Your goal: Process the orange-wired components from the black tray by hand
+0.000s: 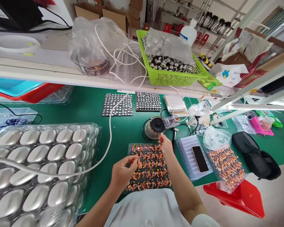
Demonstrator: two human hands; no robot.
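My left hand is closed in a pinch above the left side of a tray filled with rows of small orange parts. Between its thumb and forefinger is a small orange part, partly hidden by the fingertips. At the front edge of a round grey device with a black disc on top is my right hand. Its thumb and forefinger are pressed together, and whatever they hold is too small to tell. A hammer lies just beyond the right wrist.
Stacked clear trays of silvery oval pieces fill the left. A white cable hangs across the bench. Right of my arm lie a phone on plastic trays and another tray of orange parts. A green basket stands on the shelf.
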